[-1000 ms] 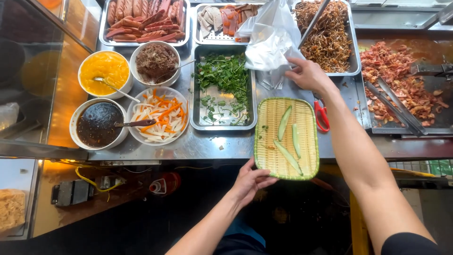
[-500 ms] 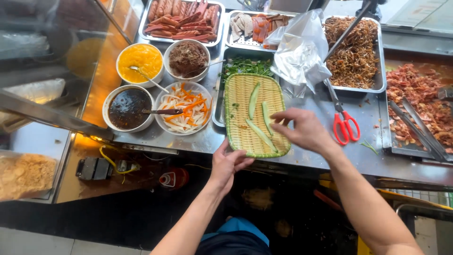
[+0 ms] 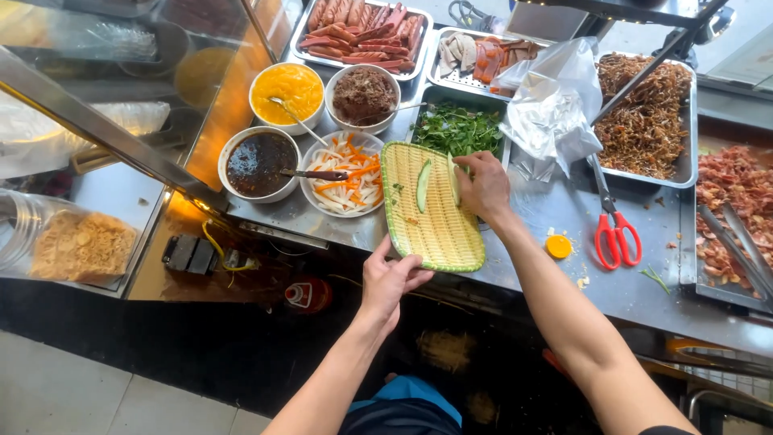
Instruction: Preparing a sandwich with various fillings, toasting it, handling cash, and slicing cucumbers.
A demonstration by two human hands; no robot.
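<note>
A green woven basket tray [image 3: 439,234] lies on the steel counter, its near end over the counter's front edge. My left hand [image 3: 390,280] holds that near edge, thumb on top. My right hand [image 3: 481,185] rests on the tray's far right side, fingers closed on pale green cucumber strips [image 3: 454,179]. Another cucumber strip [image 3: 423,185] lies loose on the tray. Just beyond the tray sits a metal pan of green herbs [image 3: 457,129].
To the left stand bowls of dark sauce [image 3: 258,163], carrot and radish pickle [image 3: 346,173], yellow sauce [image 3: 287,90] and brown mince [image 3: 364,95]. Red-handled scissors [image 3: 616,234], a crumpled plastic bag [image 3: 551,109], trays of sausages [image 3: 358,32] and shredded meat [image 3: 644,121] lie behind and right.
My right hand came back from the plastic bag to the tray and now grips cucumber strips. The tray has shifted left along the counter, in front of the herb pan.
</note>
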